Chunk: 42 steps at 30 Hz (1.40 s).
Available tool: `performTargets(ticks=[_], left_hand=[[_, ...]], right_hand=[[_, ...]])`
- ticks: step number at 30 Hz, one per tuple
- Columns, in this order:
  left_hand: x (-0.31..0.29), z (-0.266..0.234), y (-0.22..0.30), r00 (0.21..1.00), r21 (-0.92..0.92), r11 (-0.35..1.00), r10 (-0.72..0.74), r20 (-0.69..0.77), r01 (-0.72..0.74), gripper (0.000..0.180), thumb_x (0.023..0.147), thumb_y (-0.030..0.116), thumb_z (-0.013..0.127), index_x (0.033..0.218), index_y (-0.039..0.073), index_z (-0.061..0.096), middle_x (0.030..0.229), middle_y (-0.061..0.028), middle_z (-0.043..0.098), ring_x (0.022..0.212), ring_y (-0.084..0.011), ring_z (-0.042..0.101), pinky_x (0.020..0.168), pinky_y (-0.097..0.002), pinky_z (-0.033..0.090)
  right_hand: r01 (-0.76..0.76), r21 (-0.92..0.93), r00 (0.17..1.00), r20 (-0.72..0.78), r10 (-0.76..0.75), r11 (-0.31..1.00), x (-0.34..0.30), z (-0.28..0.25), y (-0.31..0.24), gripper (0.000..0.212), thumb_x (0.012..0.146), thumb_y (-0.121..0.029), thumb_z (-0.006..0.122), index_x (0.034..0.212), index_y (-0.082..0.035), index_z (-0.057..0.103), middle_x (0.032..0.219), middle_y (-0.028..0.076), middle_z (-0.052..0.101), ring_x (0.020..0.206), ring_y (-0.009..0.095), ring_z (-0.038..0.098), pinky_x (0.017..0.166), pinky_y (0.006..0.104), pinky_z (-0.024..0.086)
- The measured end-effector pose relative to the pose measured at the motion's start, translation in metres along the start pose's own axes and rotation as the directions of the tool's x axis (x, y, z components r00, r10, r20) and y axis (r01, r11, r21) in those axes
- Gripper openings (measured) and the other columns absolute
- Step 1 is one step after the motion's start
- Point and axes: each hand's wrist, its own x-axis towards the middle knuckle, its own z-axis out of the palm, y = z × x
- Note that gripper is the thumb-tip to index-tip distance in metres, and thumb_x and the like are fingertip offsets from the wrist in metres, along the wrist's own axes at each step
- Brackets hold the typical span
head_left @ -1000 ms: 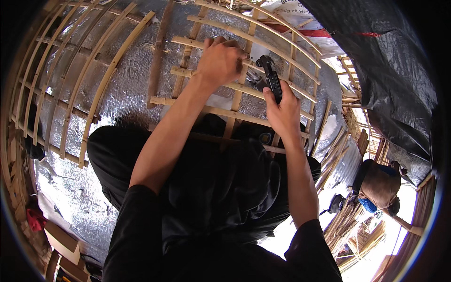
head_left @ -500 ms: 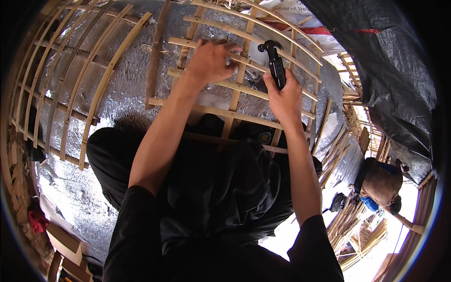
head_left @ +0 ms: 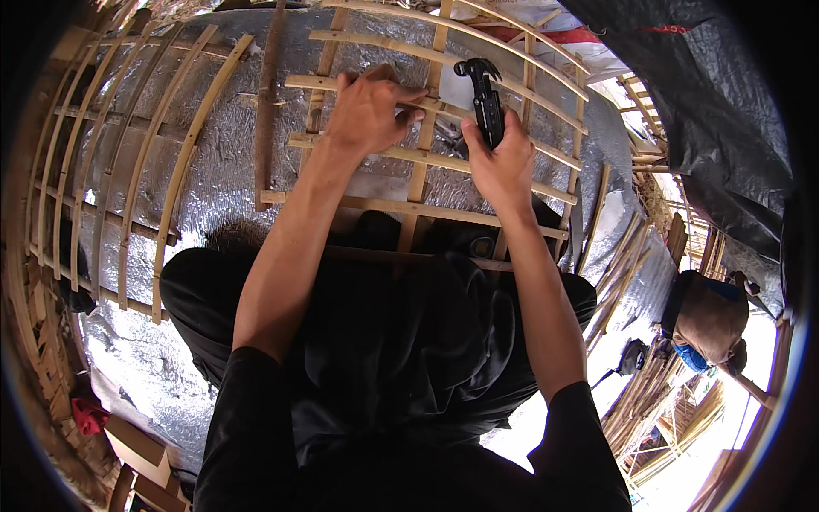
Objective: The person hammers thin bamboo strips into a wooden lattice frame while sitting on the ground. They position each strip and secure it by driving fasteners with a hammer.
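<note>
In front of me lies a lattice (head_left: pixel 409 207) of crossed bamboo or wooden slats, partly over my black-clothed legs. My left hand (head_left: pixel 368 111) is closed around one slat (head_left: pixel 311 82) near a crossing, index finger above it and thumb below. Whether a small nail is between those fingertips I cannot make out. My right hand (head_left: pixel 503 162) grips the handle of a black claw hammer (head_left: pixel 488 107) with a folding-tool style grip. Its head points away from me, apart from the slats, just right of my left fingertips.
Another slat lattice (head_left: pixel 136 171) lies at the left on the silvery foil sheet (head_left: pixel 226 162). A black tarp (head_left: pixel 691 94) hangs at the upper right. Bundled thin sticks (head_left: pixel 644 401) and a brown and blue bag-like object (head_left: pixel 710 320) are at the right. A cardboard box (head_left: pixel 136 448) stands lower left.
My left thumb has come closer to the index finger at the slat. The hammer and both hands appear slightly further left, and the whole view has shifted a little.
</note>
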Motion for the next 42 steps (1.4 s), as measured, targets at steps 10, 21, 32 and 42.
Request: performTargets(ticks=[10, 21, 32, 42], left_hand=[[-0.001, -0.002, 0.005, 1.0, -0.021, 1.0, -0.004, -0.025, 0.003, 0.033, 0.083, 0.03, 0.087, 0.115, 0.023, 0.083, 0.094, -0.001, 0.073, 0.098, -0.0213, 0.067, 0.093, -0.045, 0.038], [0.001, -0.005, 0.004, 0.998, 0.008, 1.0, -0.03, 0.061, 0.03, 0.035, 0.085, 0.033, 0.086, 0.119, 0.024, 0.082, 0.098, -0.0059, 0.072, 0.104, -0.0221, 0.066, 0.095, -0.0496, 0.039], [0.0, -0.007, 0.005, 0.999, 0.007, 1.0, -0.005, 0.042, 0.005, 0.032, 0.083, 0.033, 0.082, 0.115, 0.025, 0.083, 0.095, -0.0027, 0.07, 0.097, -0.0241, 0.068, 0.093, -0.0514, 0.038], [0.001, -0.004, 0.004, 1.0, -0.025, 0.999, -0.029, -0.002, 0.029, 0.028, 0.083, 0.032, 0.081, 0.109, 0.025, 0.084, 0.093, 0.0001, 0.071, 0.096, -0.0209, 0.069, 0.092, -0.0483, 0.037]], right_hand=[[-0.091, 0.098, 0.995, 0.04, 0.088, 0.991, 0.047, 0.024, -0.002, 0.037, 0.089, -0.034, 0.08, 0.098, 0.0, 0.068, 0.087, 0.022, 0.074, 0.087, 0.04, 0.075, 0.078, 0.0474, 0.056], [-0.316, 0.117, 0.933, 0.22, 0.286, 0.942, 0.06, 0.027, -0.019, 0.037, 0.089, -0.03, 0.08, 0.1, 0.003, 0.066, 0.078, 0.014, 0.072, 0.059, 0.022, 0.071, 0.053, 0.0362, 0.057], [-0.289, 0.128, 0.944, 0.202, 0.26, 0.949, 0.048, 0.02, -0.027, 0.046, 0.083, -0.039, 0.087, 0.093, 0.0, 0.065, 0.078, 0.01, 0.072, 0.061, 0.019, 0.071, 0.052, 0.0343, 0.055], [-0.273, 0.18, 0.948, 0.22, 0.231, 0.945, 0.052, 0.023, -0.011, 0.046, 0.084, -0.037, 0.088, 0.097, 0.001, 0.065, 0.076, 0.009, 0.07, 0.058, 0.016, 0.068, 0.049, 0.0321, 0.053]])
